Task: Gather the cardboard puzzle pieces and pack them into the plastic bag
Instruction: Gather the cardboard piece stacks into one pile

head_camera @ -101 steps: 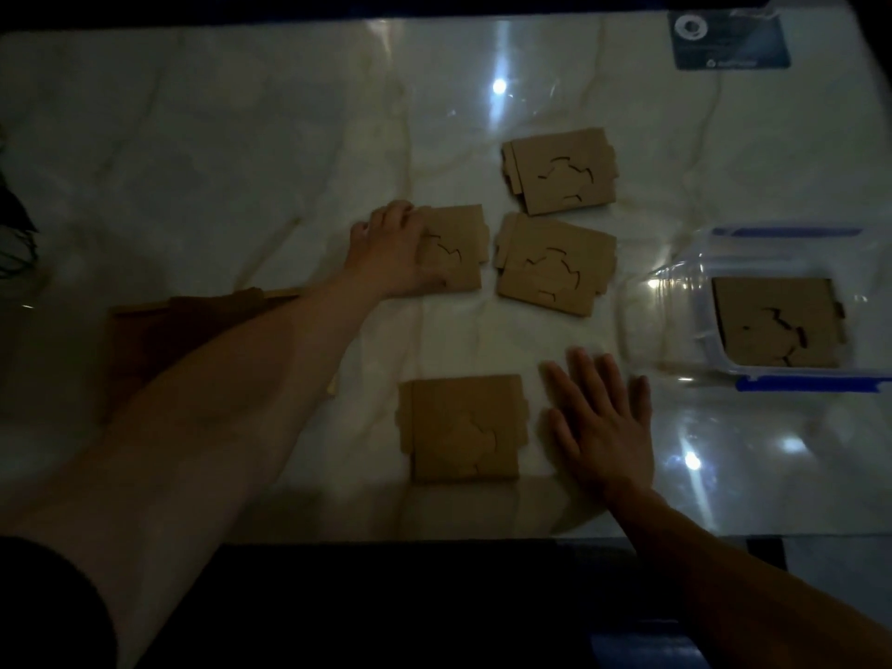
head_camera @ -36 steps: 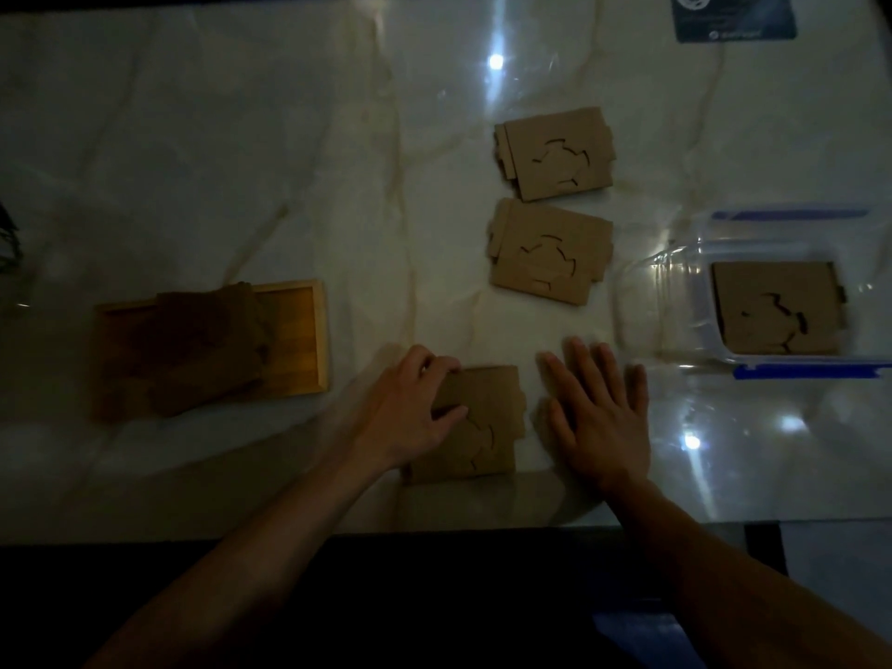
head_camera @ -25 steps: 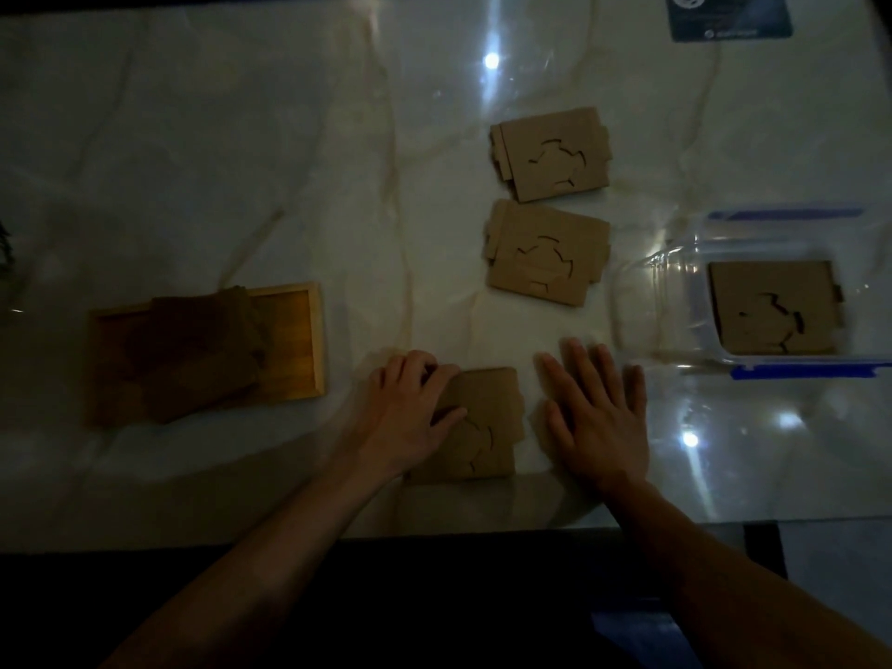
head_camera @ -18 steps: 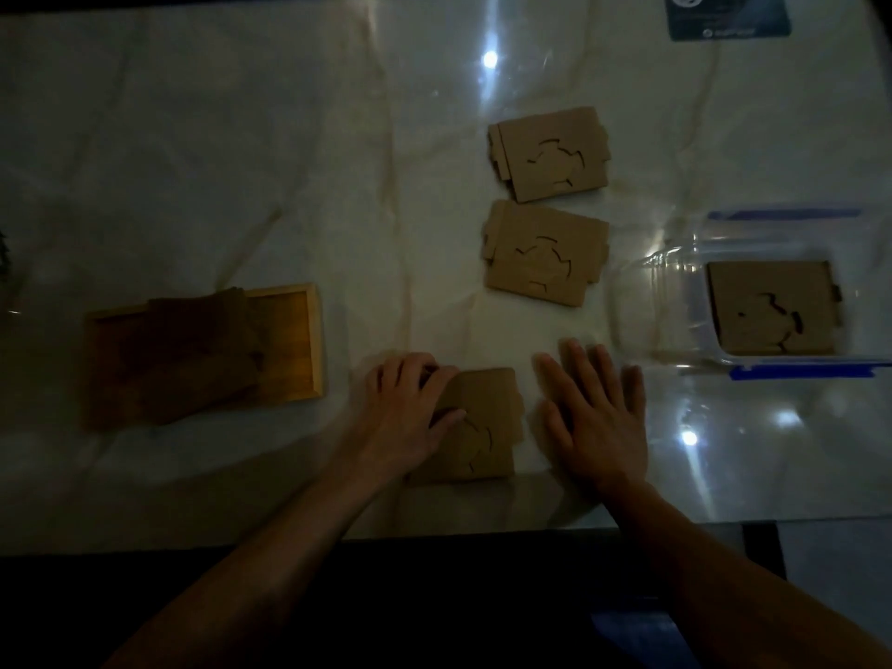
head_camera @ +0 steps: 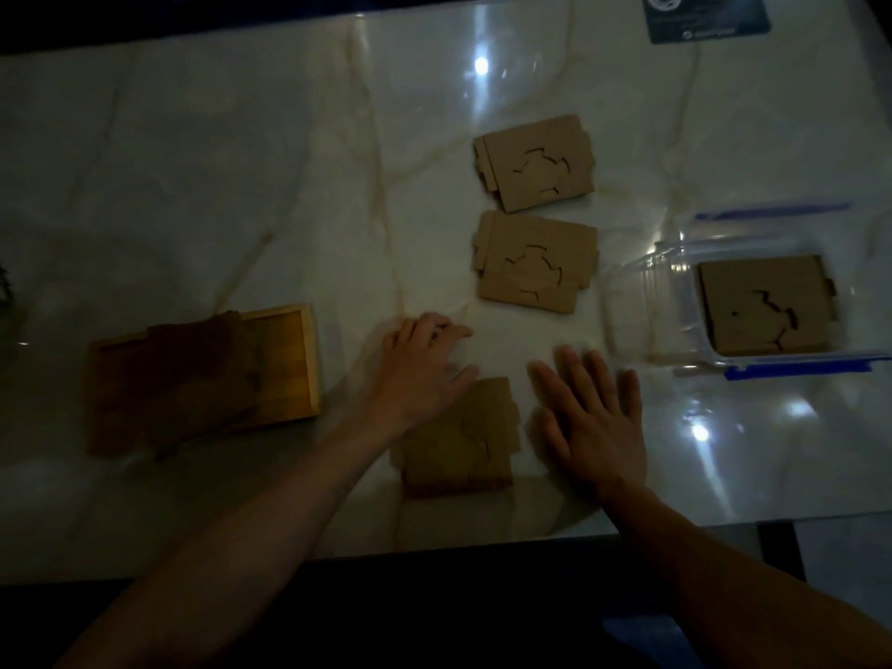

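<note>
Three stacks of brown cardboard puzzle pieces lie on the marble table: a far stack (head_camera: 536, 161), a middle stack (head_camera: 536, 263) and a near stack (head_camera: 463, 441). Another stack (head_camera: 767, 306) lies inside the clear plastic bag (head_camera: 637, 301) with blue zip strips at the right. My left hand (head_camera: 425, 374) is blurred, with fingers apart over the near stack's upper left corner, gripping nothing. Just right of that stack, my right hand (head_camera: 589, 417) lies flat on the table with fingers spread.
A wooden tray (head_camera: 289, 359) at the left holds dark cardboard pieces (head_camera: 193, 379). A dark card (head_camera: 704, 14) lies at the far right corner. The table's front edge runs just below the near stack.
My left hand carried a stack from the middle of the table down onto the near stack. It has since let go and slid up and left off it. The right hand stayed put.
</note>
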Tool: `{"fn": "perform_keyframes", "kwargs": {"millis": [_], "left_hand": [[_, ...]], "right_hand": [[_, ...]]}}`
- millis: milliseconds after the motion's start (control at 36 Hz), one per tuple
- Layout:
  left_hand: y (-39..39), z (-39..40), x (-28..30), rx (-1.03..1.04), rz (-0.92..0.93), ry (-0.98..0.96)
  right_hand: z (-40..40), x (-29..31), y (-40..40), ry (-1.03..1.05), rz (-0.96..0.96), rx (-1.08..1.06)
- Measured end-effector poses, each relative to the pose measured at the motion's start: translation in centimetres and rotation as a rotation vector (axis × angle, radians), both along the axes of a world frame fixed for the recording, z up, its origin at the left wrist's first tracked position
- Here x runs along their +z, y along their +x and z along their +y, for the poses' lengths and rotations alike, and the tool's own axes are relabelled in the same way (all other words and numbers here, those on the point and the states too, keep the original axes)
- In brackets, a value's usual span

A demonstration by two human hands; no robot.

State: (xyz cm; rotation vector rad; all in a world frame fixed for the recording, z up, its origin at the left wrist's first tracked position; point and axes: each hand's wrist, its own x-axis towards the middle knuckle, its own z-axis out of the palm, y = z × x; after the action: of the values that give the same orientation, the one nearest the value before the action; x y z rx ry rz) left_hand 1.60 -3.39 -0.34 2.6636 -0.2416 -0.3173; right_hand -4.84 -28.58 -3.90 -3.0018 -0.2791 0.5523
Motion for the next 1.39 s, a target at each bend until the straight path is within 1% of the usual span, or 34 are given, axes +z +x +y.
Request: {"fn": "perform_keyframes", "kwargs": {"millis": [83,167,222,361,500,611,722,889,1139,1250,1389], "left_hand": [[3.7,-1.1,0.3,-0.052,-0.014,-0.003],[7.2,-2.2,0.2,-0.149,-0.042,0.048],[9.2,-2.8,0.0,-0.178,-0.027,0.060],[12.9,-3.9,-0.1,-0.179,0.047,0.111],[14.8,-4.7,0.1,-0.141,0.095,0.130],[15.2,-5.0,0.2,-0.158,0.089,0.186],[15.1,-5.1,0.3,-0.151,0.069,0.198],[14.8,-5.6,0.6,-0.106,0.086,0.156],[13.3,-4.8,0.4,0.060,0.094,0.024],[12.2,-4.6,0.4,0.107,0.041,-0.049],[10.3,-3.4,0.0,0.114,-0.010,0.009]], "right_hand": [[0.1,0.2,-0.1,-0.002,0.001,-0.004],[0.2,0.3,-0.1,0.006,0.003,-0.002],[0.2,0.3,0.0,0.005,0.002,-0.009],[0.3,0.4,0.0,0.043,0.000,-0.036],[0.2,0.3,0.0,0.051,-0.014,-0.036],[0.0,0.1,-0.1,0.047,-0.030,-0.027],[0.0,0.0,0.0,0.038,-0.033,-0.020],[0.1,0.1,0.1,0.029,-0.013,-0.027],[0.0,-0.2,-0.1,0.044,-0.023,-0.028],[-0.2,-0.6,0.0,0.032,-0.031,-0.023],[-0.1,-0.5,0.0,0.012,-0.031,-0.014]]}}
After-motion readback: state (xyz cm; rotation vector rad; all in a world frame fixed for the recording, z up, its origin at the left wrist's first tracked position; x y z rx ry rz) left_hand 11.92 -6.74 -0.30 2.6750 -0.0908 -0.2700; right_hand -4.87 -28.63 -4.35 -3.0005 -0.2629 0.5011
